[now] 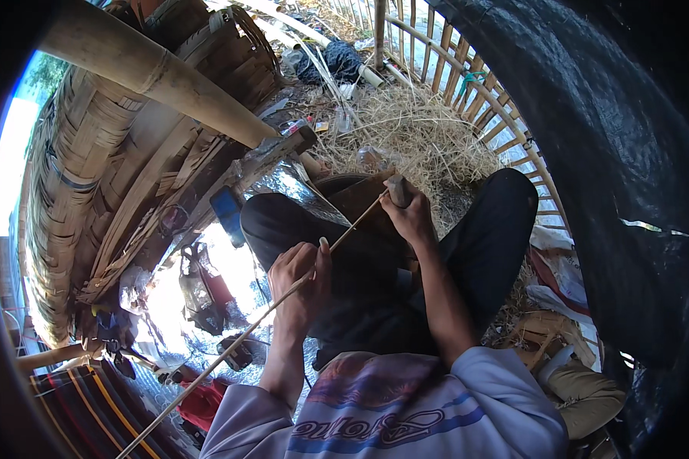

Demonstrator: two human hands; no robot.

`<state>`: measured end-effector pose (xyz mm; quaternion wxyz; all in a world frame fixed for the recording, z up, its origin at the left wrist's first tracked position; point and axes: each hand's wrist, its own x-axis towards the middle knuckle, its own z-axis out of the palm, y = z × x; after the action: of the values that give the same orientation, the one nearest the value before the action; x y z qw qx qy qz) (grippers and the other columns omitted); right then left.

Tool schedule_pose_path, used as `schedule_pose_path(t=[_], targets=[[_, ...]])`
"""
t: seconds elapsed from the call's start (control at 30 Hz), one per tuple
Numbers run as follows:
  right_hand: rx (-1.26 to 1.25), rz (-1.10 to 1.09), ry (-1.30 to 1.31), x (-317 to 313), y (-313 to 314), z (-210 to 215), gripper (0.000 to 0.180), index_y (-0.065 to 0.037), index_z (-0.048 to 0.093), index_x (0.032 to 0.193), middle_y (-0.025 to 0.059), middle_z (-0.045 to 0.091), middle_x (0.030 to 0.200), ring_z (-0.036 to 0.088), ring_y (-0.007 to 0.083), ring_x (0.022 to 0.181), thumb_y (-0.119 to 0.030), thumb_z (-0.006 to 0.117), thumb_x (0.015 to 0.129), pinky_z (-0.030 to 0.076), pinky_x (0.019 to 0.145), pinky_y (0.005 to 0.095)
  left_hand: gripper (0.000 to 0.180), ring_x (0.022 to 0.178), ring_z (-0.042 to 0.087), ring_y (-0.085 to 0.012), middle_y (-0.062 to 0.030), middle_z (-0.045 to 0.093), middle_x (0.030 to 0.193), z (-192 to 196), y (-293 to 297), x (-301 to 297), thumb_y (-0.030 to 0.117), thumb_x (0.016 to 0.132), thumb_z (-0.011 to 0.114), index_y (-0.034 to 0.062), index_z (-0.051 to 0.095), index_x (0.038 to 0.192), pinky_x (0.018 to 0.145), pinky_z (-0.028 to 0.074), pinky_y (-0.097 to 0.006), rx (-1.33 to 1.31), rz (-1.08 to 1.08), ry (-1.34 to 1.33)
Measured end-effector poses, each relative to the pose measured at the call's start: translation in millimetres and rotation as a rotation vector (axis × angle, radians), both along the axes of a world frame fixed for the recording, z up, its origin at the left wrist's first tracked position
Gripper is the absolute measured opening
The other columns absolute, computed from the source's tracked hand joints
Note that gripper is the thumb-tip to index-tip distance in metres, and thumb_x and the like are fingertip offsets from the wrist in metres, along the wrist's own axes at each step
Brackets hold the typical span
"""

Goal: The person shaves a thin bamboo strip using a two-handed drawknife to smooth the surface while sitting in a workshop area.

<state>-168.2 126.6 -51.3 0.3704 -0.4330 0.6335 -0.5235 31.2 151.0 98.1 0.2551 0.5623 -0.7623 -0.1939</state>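
My left hand (300, 269) is closed around a long thin bamboo strip (226, 353), its thumb pointing up along it. The strip runs slantwise from the lower left edge, over my left forearm, up to my right hand (410, 218). My right hand is wrapped round a thick, pale wooden handle (396, 191), at the strip's far end. A broad brown piece (357, 200), blade-like in shape, lies beside this handle above my lap; whether the two are joined I cannot tell. Both hands are over my dark trousers (360, 298), between my bent knees.
Dry straw shavings (425, 138) are heaped ahead. Large woven bamboo panels (92, 183) and a thick bamboo pole (161, 73) stand on the left. A slatted bamboo fence (467, 65) and black plastic sheeting (589, 153) close the right side. A blue phone-like object (226, 213) is near my left knee.
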Motion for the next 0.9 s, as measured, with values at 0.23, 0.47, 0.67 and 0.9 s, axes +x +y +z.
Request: schedule_pose_path(t=[0.23,0.47,0.67,0.9], targets=[[-0.219,0.272,-0.033,28.7,18.3,19.3,0.026,-0.003,0.064,0.098,0.0146,0.067,0.087,0.068,0.0276,0.084,-0.015,0.069,0.075,0.051,0.074,0.0348,0.035,0.053,0.052,-0.0344,-0.0141,0.046,0.057,-34.7,1.7,-2.9,0.017,0.090,0.057,0.0034,0.044,0.061,0.051,0.039,-0.044,0.144,0.009,0.004],[-0.165,0.447,0.013,32.8,25.0,29.7,0.021,-0.003,0.067,0.092,0.0106,0.069,0.084,0.068,0.0166,0.077,-0.011,0.073,0.074,0.052,0.070,0.0300,0.037,0.050,0.049,-0.0313,-0.0129,0.047,0.057,-12.3,9.3,-1.3,0.019,0.090,0.059,0.0018,0.046,0.060,0.050,0.037,-0.041,0.118,0.045,-0.001],[-0.236,0.400,-0.053,35.8,25.9,24.0,0.018,-0.004,0.067,0.090,0.0087,0.070,0.080,0.069,0.0160,0.074,-0.013,0.072,0.075,0.053,0.066,0.0291,0.034,0.046,0.043,-0.0230,-0.0079,0.044,0.053,9.6,16.2,13.0,0.010,0.083,0.067,0.0038,0.045,0.057,0.048,0.032,-0.035,-0.118,0.002,0.119],[-0.318,0.430,-0.099,37.7,30.9,42.9,0.020,-0.004,0.067,0.091,0.0079,0.070,0.080,0.069,0.0164,0.074,-0.014,0.073,0.075,0.054,0.066,0.0283,0.034,0.043,0.041,-0.0195,-0.0054,0.043,0.051,8.6,21.3,22.0,0.007,0.083,0.065,0.0060,0.043,0.058,0.044,0.031,-0.032,-0.362,-0.135,0.250]])
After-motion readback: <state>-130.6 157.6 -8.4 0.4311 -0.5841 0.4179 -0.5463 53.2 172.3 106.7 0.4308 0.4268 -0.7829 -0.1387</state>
